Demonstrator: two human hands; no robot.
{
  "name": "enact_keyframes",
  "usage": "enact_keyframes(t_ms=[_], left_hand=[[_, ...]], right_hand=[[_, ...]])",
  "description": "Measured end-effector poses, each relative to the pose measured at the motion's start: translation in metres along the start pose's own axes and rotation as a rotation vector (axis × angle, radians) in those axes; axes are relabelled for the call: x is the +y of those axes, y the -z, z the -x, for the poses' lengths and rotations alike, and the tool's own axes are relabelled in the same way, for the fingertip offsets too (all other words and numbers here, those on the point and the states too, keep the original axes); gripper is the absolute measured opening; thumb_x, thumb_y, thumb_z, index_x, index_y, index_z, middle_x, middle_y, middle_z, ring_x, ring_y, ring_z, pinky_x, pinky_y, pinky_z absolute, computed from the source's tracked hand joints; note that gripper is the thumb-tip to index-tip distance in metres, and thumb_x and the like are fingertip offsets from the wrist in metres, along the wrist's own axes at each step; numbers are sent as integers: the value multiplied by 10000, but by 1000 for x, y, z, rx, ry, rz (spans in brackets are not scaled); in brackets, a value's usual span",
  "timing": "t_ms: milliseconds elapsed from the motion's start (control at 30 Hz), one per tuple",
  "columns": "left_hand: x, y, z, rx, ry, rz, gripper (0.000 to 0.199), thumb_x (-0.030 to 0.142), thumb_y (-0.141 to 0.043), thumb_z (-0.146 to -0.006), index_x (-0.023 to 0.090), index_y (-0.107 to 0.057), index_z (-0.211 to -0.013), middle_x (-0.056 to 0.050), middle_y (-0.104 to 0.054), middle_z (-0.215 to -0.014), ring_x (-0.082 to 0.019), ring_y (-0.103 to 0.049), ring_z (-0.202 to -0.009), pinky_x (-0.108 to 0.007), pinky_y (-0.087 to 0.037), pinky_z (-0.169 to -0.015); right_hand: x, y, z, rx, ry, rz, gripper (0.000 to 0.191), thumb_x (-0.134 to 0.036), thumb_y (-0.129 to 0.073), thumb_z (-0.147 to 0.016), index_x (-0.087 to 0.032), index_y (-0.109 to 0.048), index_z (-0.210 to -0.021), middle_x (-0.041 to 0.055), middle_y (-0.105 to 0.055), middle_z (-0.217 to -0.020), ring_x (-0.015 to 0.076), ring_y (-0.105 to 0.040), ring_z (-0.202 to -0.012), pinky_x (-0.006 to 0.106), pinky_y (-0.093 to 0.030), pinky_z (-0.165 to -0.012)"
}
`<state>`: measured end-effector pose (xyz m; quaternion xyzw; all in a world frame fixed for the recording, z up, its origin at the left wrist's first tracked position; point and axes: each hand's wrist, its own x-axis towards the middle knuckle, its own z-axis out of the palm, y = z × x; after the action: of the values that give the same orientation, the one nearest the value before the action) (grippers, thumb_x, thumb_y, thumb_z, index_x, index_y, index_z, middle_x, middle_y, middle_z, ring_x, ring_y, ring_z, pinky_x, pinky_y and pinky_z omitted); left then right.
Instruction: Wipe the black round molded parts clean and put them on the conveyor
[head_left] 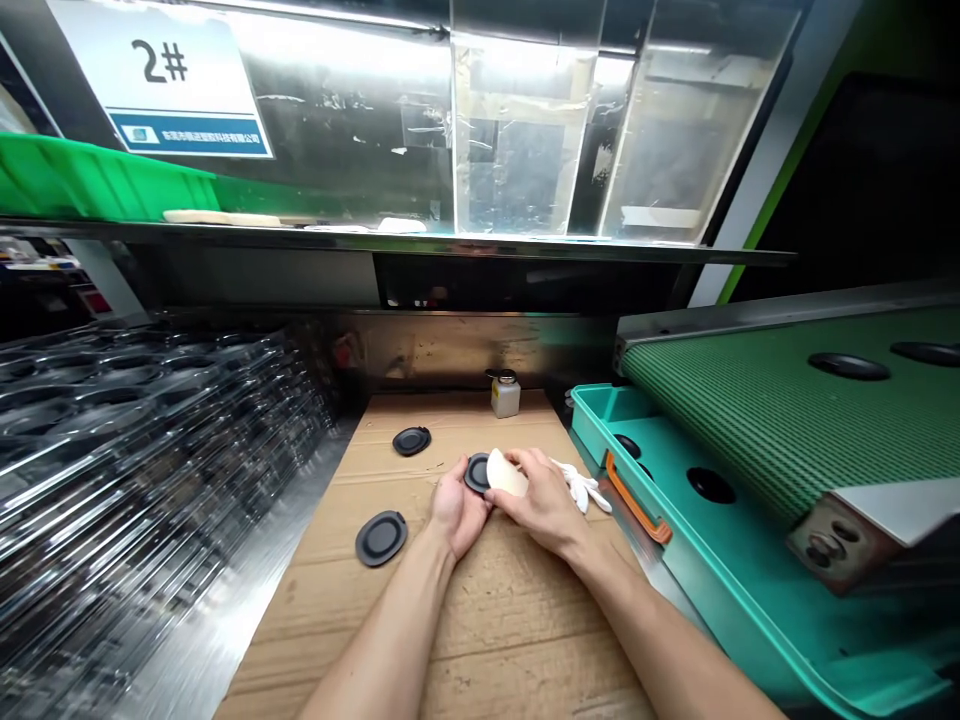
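Note:
Over the cardboard sheet, my left hand holds a round black part between thumb and fingers. My right hand grips a white, thin, rounded pad, which overlaps the right side of the black part. Two more black round parts lie on the cardboard to the left, one farther back and one nearer. White gloves lie just beyond my right hand.
A small white bottle with a dark top stands at the back. Clear plastic trays are stacked at left. At right, a teal bin with black parts sits beside a green conveyor. A metal shelf crosses above.

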<state>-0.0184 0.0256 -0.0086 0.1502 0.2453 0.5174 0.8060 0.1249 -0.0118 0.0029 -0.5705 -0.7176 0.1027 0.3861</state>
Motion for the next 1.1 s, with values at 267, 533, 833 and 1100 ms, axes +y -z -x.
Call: enact_keyframes(t_ms=[267,533,833,1100], left_hand=[[-7,0,0,-52,-8,-41,262,292,-421,-921,118,-603,-992,-153,-667,-1027,-241,-649,-952,-407,-513,-876],[-18,1,2,-33,-93,-182,242,276,-491,-891,98,-619,-991,-146,-671,-965,-248,-654,-911,-410,-519,-843],[-19,-2,4,-26,-104,-200,243,276,-497,-887,89,-626,-972,-154,-680,-965,-243,-661,-880,-402,-524,-830],[-21,-3,4,-27,-115,-201,227,261,-489,-895,87,-628,-939,-155,-688,-943,-236,-661,-892,-391,-523,-839]], right_hand=[[-4,4,0,-162,-91,-224,467,-421,-674,-736,-246,-621,-1166,38,-679,-1073,213,-621,-950,332,-457,-859],[0,6,-4,-283,-184,-336,265,-383,-623,-766,-185,-685,-931,19,-704,-846,160,-624,-746,245,-451,-653],[6,7,-7,-280,-202,-336,263,-374,-643,-735,-173,-694,-897,27,-700,-815,159,-619,-722,234,-444,-627],[6,7,-6,-235,-126,-290,238,-375,-616,-766,-188,-674,-901,13,-693,-821,153,-615,-727,231,-443,-638]])
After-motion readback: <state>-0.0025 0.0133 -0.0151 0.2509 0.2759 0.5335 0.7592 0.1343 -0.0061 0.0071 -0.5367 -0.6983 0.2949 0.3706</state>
